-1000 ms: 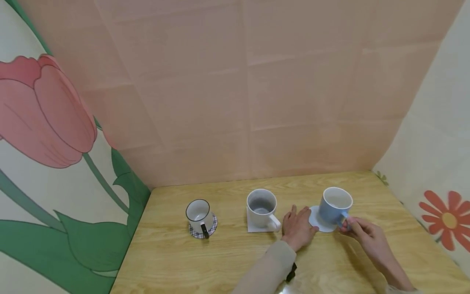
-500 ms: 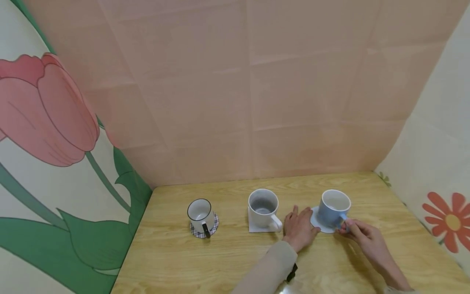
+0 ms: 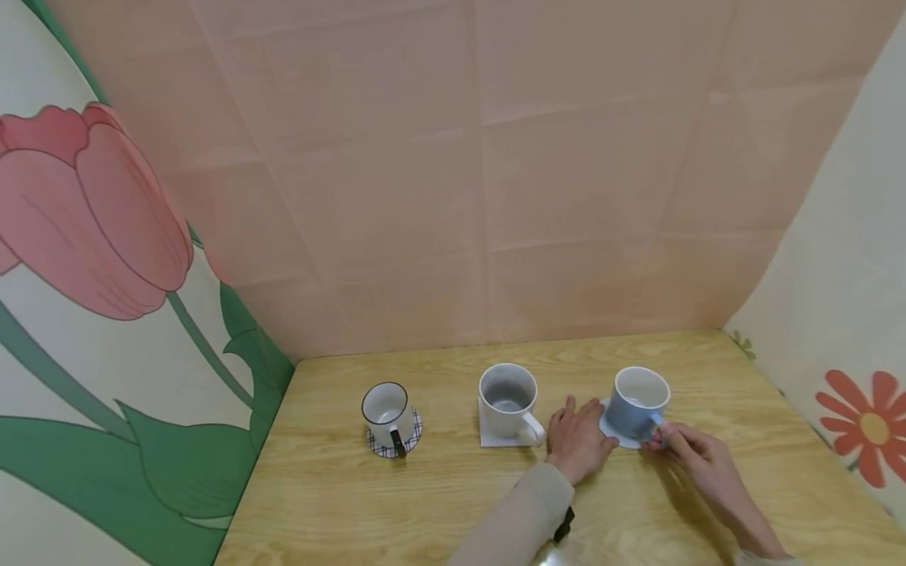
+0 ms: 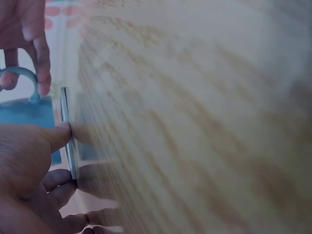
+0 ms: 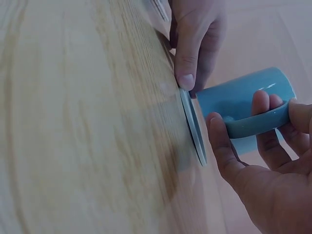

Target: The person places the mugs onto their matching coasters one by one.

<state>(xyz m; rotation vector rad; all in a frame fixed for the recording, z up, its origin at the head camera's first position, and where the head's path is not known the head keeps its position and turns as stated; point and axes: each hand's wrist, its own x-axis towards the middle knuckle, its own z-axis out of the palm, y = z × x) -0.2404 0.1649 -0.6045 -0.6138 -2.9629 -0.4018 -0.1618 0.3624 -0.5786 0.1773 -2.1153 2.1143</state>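
Note:
A light blue mug (image 3: 626, 418) with a white inside hangs slightly tilted just above a round pale blue coaster (image 3: 624, 442), at the right of the table. My right hand (image 3: 701, 465) grips its handle (image 5: 258, 123), fingers through the loop and thumb on top. The right wrist view shows a narrow gap between mug base and coaster (image 5: 194, 129). My left hand (image 3: 575, 442) rests on the table left of the mug, thumb and forefinger holding the coaster's edge (image 4: 69, 146). The mug's base is partly hidden in the head view.
A white mug (image 3: 501, 424) with a grey inside stands on a square white coaster (image 3: 491, 440), close left of my left hand. Further left, a black-rimmed white mug (image 3: 395, 432) sits on a round plaid coaster (image 3: 418, 431). A pink cloth (image 3: 368, 236) backs the wooden table (image 3: 340, 503).
My right hand has brought the blue mug slightly left and down, further over the round coaster. My left hand has kept its place. The view has shifted slightly.

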